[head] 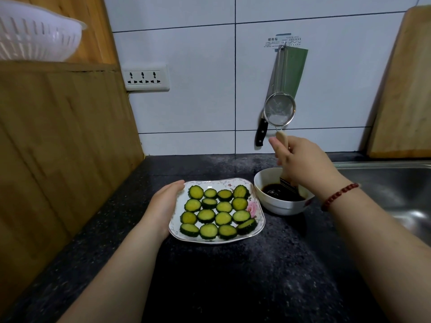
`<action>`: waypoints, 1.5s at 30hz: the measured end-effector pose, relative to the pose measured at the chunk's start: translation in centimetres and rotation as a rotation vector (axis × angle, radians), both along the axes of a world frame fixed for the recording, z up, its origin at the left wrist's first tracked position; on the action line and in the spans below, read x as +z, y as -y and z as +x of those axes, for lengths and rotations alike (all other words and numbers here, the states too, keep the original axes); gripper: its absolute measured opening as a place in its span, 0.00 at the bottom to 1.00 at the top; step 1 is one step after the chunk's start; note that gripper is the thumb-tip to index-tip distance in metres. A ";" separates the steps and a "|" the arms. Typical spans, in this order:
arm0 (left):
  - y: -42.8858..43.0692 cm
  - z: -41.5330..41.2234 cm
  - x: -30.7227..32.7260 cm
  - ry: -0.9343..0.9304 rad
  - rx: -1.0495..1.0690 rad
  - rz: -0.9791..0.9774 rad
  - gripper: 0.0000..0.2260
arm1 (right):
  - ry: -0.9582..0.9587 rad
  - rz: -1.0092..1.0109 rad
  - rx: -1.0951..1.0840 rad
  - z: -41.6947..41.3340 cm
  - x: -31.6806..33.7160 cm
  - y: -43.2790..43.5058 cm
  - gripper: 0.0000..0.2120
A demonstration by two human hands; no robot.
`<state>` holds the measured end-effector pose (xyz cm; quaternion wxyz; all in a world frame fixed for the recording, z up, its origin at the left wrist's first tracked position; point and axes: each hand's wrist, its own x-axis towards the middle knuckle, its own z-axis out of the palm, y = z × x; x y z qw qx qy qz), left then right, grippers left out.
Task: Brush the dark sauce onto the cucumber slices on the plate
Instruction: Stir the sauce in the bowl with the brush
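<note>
Sixteen cucumber slices [217, 214] sit in four rows on the floral-rimmed square plate [256, 229] on the dark speckled countertop [233, 287], and the left hand [163, 206] is cupped flat against the plate's left edge, fingers together, not really gripping. Right hand [300, 163] is wrapped tight around the pale handle of a brush [288, 180], bristles dipped in the dark sauce [279, 193] inside the white bowl [279, 208] just right of the plate.
</note>
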<state>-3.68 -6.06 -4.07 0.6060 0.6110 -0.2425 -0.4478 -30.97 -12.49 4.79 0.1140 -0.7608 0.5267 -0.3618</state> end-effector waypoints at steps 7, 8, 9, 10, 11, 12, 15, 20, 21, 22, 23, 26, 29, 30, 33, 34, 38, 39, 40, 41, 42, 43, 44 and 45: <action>-0.4 -0.4 0.5 0.033 -0.006 -0.006 0.10 | 0.184 0.140 0.014 0.4 1.0 -0.8 0.23; -0.5 -0.4 0.6 0.032 -0.008 -0.004 0.10 | 0.180 0.155 0.017 0.5 1.0 -0.9 0.24; -0.5 -0.5 0.6 0.029 -0.009 -0.003 0.11 | 0.175 0.167 0.023 0.7 1.0 -0.9 0.24; -0.5 -0.5 0.6 0.028 -0.008 -0.004 0.11 | 0.170 0.172 0.028 0.8 1.0 -1.0 0.25; -0.5 -0.5 0.6 0.028 -0.010 -0.005 0.11 | 0.170 0.169 0.031 0.9 1.0 -1.1 0.26; -0.5 -0.4 0.6 0.028 -0.012 -0.007 0.11 | 0.176 0.160 0.033 0.9 1.1 -1.1 0.26; -0.5 -0.4 0.6 0.023 -0.005 -0.005 0.13 | 0.207 0.134 0.036 1.0 1.3 -1.0 0.25; -0.7 -0.6 0.8 0.036 -0.014 -0.002 0.13 | 0.212 0.162 -0.020 0.0 1.5 -0.2 0.25; -0.7 -0.6 0.8 0.040 -0.016 -0.004 0.13 | 0.201 0.184 -0.043 -0.4 1.5 0.0 0.25; -0.7 -0.6 0.8 0.044 -0.016 -0.003 0.13 | 0.186 0.206 -0.066 -0.8 1.5 0.1 0.25; -0.8 -0.6 0.9 0.044 -0.016 -0.002 0.13 | 0.175 0.225 -0.085 -1.1 1.5 0.2 0.25; -0.8 -0.8 1.0 0.045 -0.007 0.003 0.14 | 0.151 0.258 -0.106 -1.6 1.5 0.4 0.26; -0.9 -0.9 1.0 0.047 -0.006 0.005 0.13 | 0.106 0.236 -0.113 -1.8 1.7 0.5 0.25; -0.9 -0.9 1.1 0.047 -0.004 0.004 0.13 | 0.094 0.223 -0.117 -1.9 1.7 0.5 0.25; -1.0 -0.8 1.0 0.048 -0.008 0.004 0.13 | 0.072 0.172 -0.112 -1.6 1.6 0.3 0.24; -1.0 -0.8 1.0 0.050 -0.009 0.003 0.13 | 0.079 0.163 -0.098 -1.4 1.6 0.1 0.23; -1.1 -0.9 1.1 0.061 -0.010 0.006 0.11 | 0.178 0.184 -0.012 -0.2 1.4 -0.5 0.23; -1.1 -0.9 1.2 0.063 -0.011 0.009 0.11 | 0.196 0.199 0.005 0.1 1.4 -0.6 0.23; -1.2 -1.0 1.2 0.065 -0.012 0.010 0.11 | 0.201 0.211 0.016 0.3 1.3 -0.6 0.23; -1.2 -1.0 1.3 0.065 -0.013 0.010 0.11 | 0.205 0.221 0.025 0.4 1.3 -0.6 0.23; -1.2 -1.0 1.3 0.066 -0.013 0.010 0.11 | 0.217 0.228 0.032 0.4 1.3 -0.6 0.22; -1.2 -1.0 1.4 0.065 -0.012 0.010 0.12 | 0.238 0.231 0.036 0.4 1.3 -0.5 0.22; -1.3 -1.1 1.4 0.063 -0.010 0.011 0.12 | 0.265 0.240 0.035 0.4 1.4 -0.4 0.22; -1.3 -1.1 1.4 0.060 -0.010 0.011 0.12 | 0.292 0.260 0.035 0.3 1.5 -0.4 0.23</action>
